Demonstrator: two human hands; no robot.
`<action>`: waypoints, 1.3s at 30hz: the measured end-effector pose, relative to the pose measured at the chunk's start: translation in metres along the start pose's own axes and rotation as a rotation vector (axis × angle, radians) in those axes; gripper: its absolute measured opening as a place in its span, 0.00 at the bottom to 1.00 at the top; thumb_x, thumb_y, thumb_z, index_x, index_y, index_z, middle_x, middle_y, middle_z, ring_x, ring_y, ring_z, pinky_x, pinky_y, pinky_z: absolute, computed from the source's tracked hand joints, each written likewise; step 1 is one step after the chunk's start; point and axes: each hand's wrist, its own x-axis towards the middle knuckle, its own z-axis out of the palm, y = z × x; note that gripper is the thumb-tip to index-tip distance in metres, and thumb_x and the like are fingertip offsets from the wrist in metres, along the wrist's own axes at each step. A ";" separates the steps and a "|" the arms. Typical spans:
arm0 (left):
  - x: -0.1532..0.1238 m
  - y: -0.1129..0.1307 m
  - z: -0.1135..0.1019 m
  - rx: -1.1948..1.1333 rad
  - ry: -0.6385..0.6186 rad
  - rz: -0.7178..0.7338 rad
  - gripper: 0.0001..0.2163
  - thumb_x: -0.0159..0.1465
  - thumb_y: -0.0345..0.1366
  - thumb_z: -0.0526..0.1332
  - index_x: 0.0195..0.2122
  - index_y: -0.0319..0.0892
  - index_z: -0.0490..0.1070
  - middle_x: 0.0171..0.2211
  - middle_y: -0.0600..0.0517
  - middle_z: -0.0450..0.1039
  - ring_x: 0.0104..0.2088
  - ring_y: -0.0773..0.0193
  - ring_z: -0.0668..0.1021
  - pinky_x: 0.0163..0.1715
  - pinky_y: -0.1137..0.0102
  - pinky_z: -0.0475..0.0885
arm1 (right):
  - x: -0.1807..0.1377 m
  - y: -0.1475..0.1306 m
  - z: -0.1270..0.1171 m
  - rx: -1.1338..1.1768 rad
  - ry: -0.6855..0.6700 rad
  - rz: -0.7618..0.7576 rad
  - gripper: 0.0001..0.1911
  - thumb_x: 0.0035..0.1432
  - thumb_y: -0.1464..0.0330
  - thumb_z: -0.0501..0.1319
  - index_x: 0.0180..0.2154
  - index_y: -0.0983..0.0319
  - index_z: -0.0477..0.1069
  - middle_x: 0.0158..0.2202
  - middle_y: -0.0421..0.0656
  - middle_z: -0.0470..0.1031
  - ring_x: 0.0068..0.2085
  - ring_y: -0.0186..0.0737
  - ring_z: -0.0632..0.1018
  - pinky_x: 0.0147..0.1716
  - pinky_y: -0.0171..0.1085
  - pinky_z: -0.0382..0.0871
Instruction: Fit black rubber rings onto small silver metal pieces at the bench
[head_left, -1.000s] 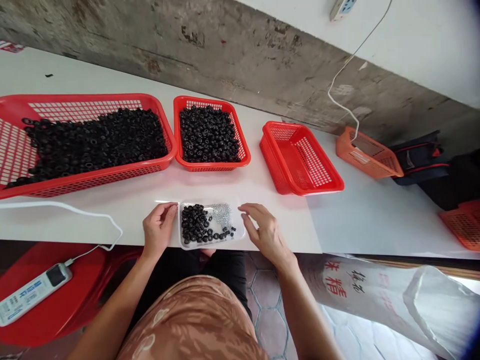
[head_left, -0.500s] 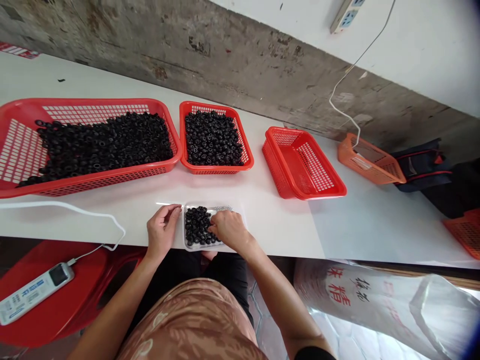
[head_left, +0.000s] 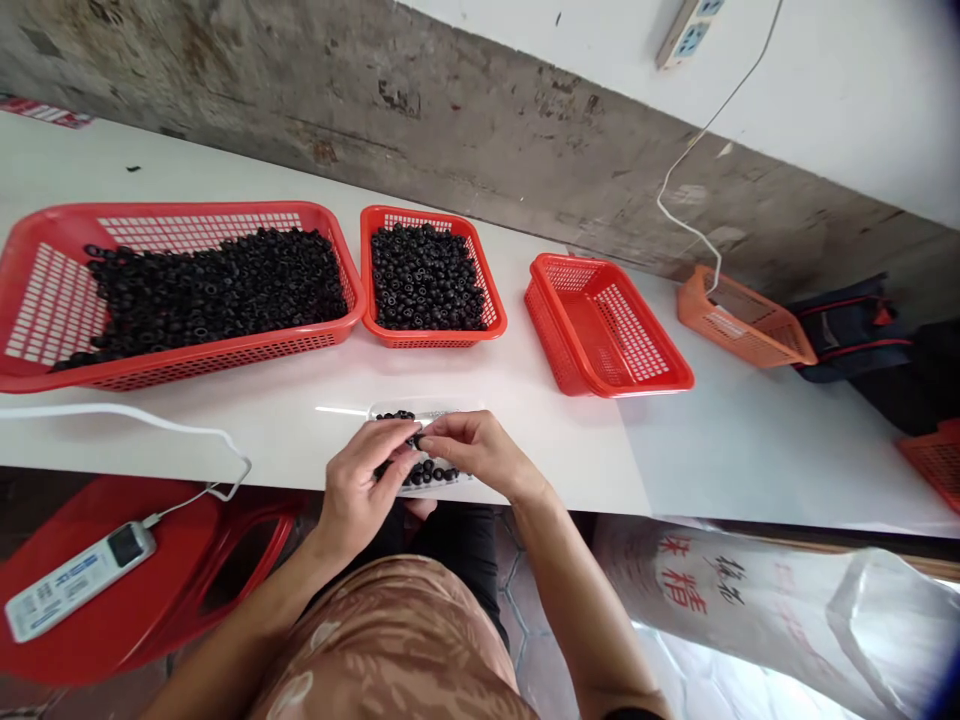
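Before me the white desk point(head_left: 555, 440) is stretching away; my left grip point(head_left: 356, 485) and right grip point(head_left: 487, 455) are pinching one small black piece point(head_left: 415, 440) over the clear tray point(head_left: 429, 409); I'm risking dropping it if either pinch is slipping.

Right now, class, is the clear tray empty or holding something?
Holding something: black rings show inside the clear tray. How full, I cannot tell; left hand and right hand cover much of it.
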 end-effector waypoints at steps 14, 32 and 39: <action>-0.003 -0.014 0.001 -0.498 0.060 -0.491 0.12 0.59 0.41 0.68 0.43 0.44 0.78 0.40 0.47 0.81 0.34 0.59 0.82 0.37 0.64 0.80 | 0.021 0.026 -0.003 -1.068 -0.029 -0.080 0.12 0.62 0.76 0.60 0.41 0.60 0.81 0.42 0.44 0.80 0.42 0.39 0.79 0.42 0.32 0.67; 0.000 0.003 -0.008 -0.717 0.018 -0.638 0.15 0.61 0.44 0.69 0.47 0.43 0.77 0.38 0.49 0.81 0.32 0.66 0.79 0.34 0.72 0.72 | 0.000 0.022 -0.003 -0.500 0.175 -0.210 0.06 0.56 0.73 0.64 0.35 0.64 0.80 0.23 0.37 0.75 0.23 0.29 0.71 0.24 0.29 0.63; 0.002 0.007 -0.001 -0.743 0.008 -0.672 0.17 0.56 0.49 0.72 0.33 0.38 0.78 0.26 0.51 0.77 0.24 0.70 0.72 0.25 0.75 0.65 | -0.016 0.004 0.009 0.041 0.230 -0.156 0.10 0.51 0.64 0.69 0.34 0.64 0.81 0.18 0.36 0.70 0.19 0.29 0.67 0.19 0.30 0.60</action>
